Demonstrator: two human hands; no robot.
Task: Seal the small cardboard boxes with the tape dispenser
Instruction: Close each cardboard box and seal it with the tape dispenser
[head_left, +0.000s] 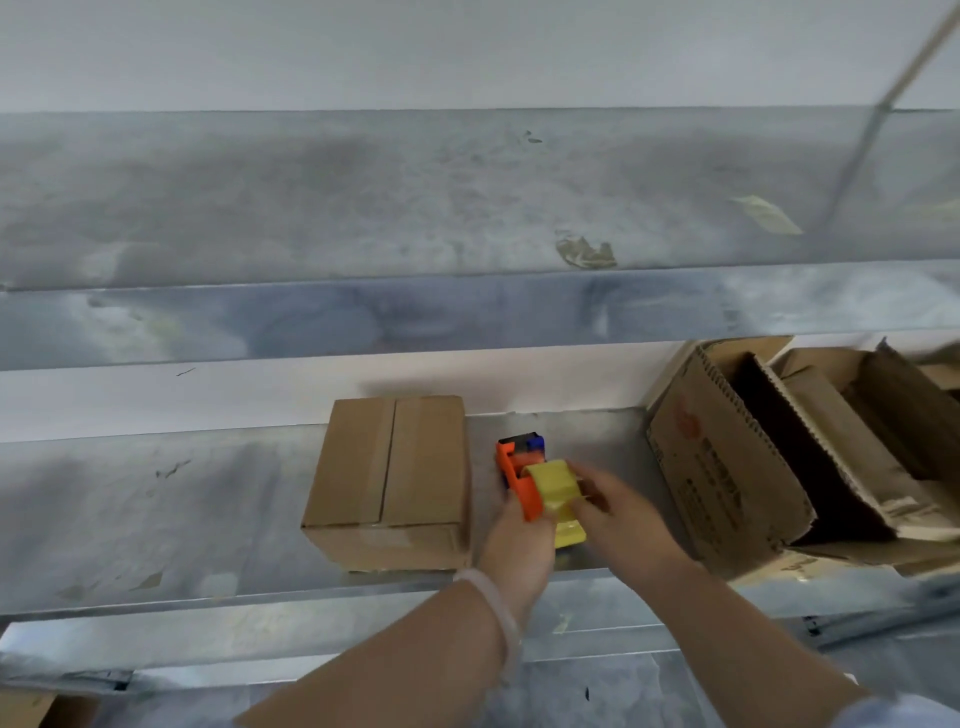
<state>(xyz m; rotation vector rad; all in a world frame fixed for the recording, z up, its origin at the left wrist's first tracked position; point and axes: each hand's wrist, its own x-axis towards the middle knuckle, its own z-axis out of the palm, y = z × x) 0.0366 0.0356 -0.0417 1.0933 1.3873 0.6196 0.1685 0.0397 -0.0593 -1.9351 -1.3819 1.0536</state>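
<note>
A small closed cardboard box (389, 480) sits on the metal shelf (156, 509), its top flaps meeting in a seam that runs front to back. Just right of it is an orange tape dispenser (519, 467) with a yellow tape roll (556, 491). My left hand (519, 551) grips the dispenser from below and behind. My right hand (618, 512) pinches the yellow tape at the roll's right side. Both hands are beside the box, not touching it.
A large open cardboard carton (727, 467) with torn flaps stands at the right on the same shelf. Another metal shelf (363, 218) runs above, with tape scraps stuck on it. A corner of another box (31, 709) shows at the bottom left.
</note>
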